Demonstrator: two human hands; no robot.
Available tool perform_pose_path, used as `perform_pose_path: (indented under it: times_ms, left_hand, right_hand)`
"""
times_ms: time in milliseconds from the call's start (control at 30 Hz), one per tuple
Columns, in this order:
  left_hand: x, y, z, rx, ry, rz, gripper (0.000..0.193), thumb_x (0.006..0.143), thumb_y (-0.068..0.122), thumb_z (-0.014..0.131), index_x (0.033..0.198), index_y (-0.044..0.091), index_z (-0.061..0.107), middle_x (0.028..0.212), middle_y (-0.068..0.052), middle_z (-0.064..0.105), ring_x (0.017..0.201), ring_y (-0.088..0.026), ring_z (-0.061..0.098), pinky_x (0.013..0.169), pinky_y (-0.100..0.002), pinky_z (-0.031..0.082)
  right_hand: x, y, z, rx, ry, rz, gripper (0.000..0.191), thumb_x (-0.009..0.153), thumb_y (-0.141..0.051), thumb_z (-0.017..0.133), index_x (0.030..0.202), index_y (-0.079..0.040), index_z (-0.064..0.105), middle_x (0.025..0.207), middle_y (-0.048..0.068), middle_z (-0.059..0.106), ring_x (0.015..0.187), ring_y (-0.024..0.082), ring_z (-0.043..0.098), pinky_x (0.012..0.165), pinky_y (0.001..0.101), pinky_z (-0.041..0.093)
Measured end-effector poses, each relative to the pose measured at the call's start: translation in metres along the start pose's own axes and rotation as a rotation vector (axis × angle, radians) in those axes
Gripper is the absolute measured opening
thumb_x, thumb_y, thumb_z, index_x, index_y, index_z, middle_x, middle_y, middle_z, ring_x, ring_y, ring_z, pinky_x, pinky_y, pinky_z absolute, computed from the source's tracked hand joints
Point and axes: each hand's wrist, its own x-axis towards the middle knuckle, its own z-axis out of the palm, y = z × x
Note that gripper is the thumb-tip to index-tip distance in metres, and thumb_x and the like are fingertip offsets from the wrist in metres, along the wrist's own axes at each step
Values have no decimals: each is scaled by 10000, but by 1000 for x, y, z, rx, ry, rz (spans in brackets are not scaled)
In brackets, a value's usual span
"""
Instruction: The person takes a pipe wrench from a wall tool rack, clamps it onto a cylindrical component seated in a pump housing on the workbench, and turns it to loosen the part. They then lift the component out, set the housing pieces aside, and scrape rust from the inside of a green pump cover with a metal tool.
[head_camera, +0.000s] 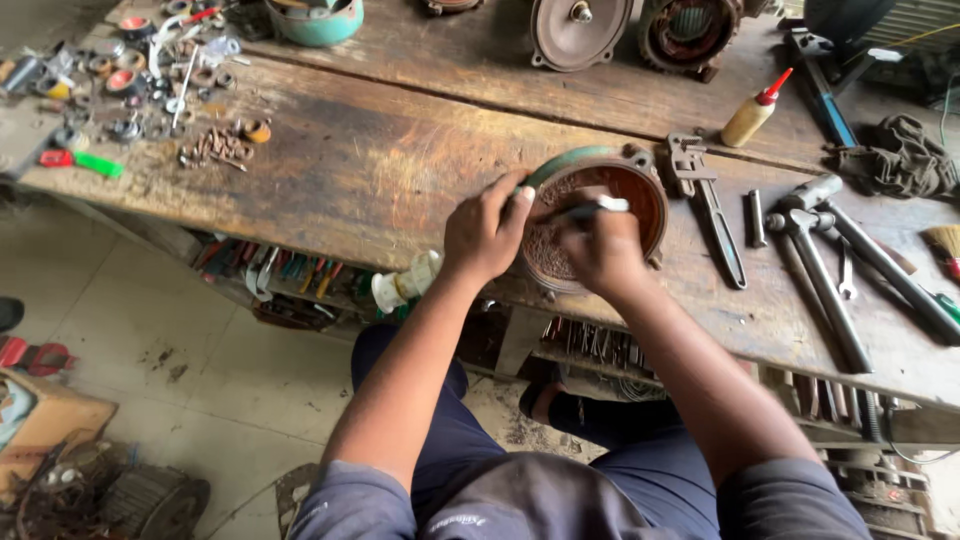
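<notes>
At bench edge: left hand (485, 235) grips round motor housing (600, 215) rim; right hand (600, 250) grip closed on thin tool (592, 208).

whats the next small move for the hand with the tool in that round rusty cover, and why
Probably draw the thin tool in the right hand a little further across the inside of the round cover, while the left hand grips its green rim. The inside looks rusty brown and crusted, the tool lies across it, and the cover sits near the wooden bench edge, so steadying seems needed.
</notes>
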Motion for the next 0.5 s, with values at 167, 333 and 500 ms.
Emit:
perform_pose_path:
  times_ms: [167, 333, 500]
  left_hand:
    - [-1, 1, 0, 38, 5, 74, 600, 1033, 587, 391, 1273, 106, 658, 956, -102, 773, 836, -279, 763, 689, -398, 597]
    - [8, -4, 10, 147, -112, 8, 644, 1004, 643, 282, 1096, 114, 637, 670, -49, 666, 537, -229, 683, 443, -380, 528]
    - [32, -15, 20, 90, -133, 112, 691, 1003, 690, 275, 1099, 127, 664, 664, -48, 659, 561, -236, 673, 475, -404, 517]
  right_hand:
    - [-9, 17, -11, 194, -8, -82, 185, 978, -43, 634, 1155, 1, 605, 888, 107, 707, 761, 182, 702, 640, 322, 568]
    - [-52, 33, -38, 464, 192, 47, 205, 1076, -59, 665, 1255, 16, 598, 961, 49, 641, 822, 115, 582, 707, 267, 473]
    - [-101, 30, -55, 579, 106, 327, 210, 1036, -124, 632, 1201, 6, 636, 885, 67, 645, 707, 127, 606, 595, 267, 488]
